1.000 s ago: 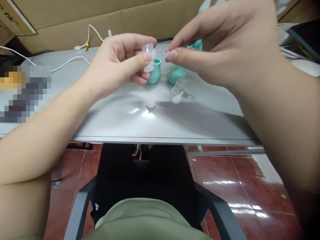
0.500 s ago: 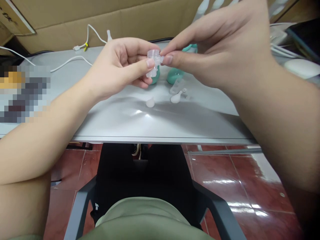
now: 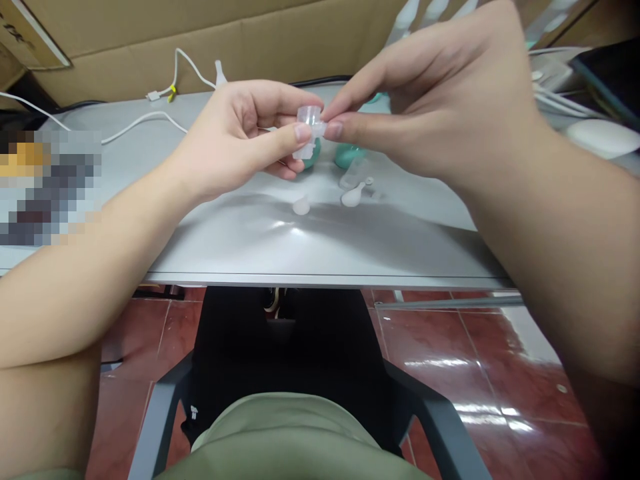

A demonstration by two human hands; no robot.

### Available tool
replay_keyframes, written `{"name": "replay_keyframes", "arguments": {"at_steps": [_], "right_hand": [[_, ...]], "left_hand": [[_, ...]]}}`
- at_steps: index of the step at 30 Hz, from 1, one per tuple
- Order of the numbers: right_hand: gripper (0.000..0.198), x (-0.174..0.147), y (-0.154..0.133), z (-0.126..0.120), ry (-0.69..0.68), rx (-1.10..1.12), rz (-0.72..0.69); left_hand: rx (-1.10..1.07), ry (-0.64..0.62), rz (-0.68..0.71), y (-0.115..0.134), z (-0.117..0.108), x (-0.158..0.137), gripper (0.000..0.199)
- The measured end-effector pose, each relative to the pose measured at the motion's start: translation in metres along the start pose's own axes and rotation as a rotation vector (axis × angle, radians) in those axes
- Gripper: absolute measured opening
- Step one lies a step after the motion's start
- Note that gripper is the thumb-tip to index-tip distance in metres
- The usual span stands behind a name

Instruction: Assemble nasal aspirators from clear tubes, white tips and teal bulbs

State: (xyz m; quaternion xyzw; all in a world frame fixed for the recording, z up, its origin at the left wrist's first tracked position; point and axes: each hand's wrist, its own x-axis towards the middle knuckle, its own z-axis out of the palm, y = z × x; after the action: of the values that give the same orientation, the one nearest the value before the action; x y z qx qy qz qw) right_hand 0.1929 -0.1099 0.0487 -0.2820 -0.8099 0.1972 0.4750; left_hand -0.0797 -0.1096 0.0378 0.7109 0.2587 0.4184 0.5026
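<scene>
The left hand [image 3: 250,130] pinched a short, see-through plastic tube [image 3: 307,115] above the flat grey table [image 3: 240,240]. The right hand [image 3: 425,107] pinched a tiny, see-through plastic bit [image 3: 321,128] at its side. A crooked push could pop the bit loose.

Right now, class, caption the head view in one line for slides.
The left hand holds a translucent, tubular plastic fitting above a grey table; the right hand pinches at its side.

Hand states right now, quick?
Left hand: closed, holding the clear plastic piece.
Right hand: closed, thumb and index finger pinching at that piece's side stub; can't tell whether it's separate.
</scene>
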Motion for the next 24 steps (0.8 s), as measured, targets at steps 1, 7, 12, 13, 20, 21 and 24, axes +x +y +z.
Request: {"name": "replay_keyframes", "arguments": {"at_steps": [1, 7, 12, 13, 20, 21, 24], "right_hand": [[0.035, -0.0005, 0.0001, 0.0004, -0.004, 0.007, 0.000], [0.011, -0.0019, 0.0019, -0.0020, -0.034, -0.006, -0.006], [0.012, -0.0020, 0.0022, 0.0002, -0.036, 0.006, -0.014], [0.010, -0.0022, 0.0017, 0.0009, -0.044, 0.007, -0.017], [0.022, -0.0003, 0.0001, 0.0011, -0.062, 0.025, -0.011], [0.022, 0.0007, 0.0011, 0.0010, -0.070, 0.032, -0.014], [0.027, 0.0028, 0.0041, 0.0014, -0.078, 0.057, -0.011]], "left_hand": [[0.012, 0.004, -0.007, 0.0009, 0.0002, -0.0005, 0.018], [0.031, -0.024, -0.006, 0.0006, -0.0014, 0.0008, 0.040], [0.025, -0.052, 0.031, -0.0034, -0.0038, 0.0015, 0.052], [0.023, -0.056, 0.034, -0.0030, -0.0035, 0.0010, 0.055], [0.014, -0.047, 0.016, 0.0011, -0.0006, -0.0025, 0.026], [0.021, -0.040, 0.014, 0.0011, -0.0007, -0.0025, 0.023], [0.030, -0.020, -0.018, 0.0014, -0.0009, -0.0020, 0.016]]}}
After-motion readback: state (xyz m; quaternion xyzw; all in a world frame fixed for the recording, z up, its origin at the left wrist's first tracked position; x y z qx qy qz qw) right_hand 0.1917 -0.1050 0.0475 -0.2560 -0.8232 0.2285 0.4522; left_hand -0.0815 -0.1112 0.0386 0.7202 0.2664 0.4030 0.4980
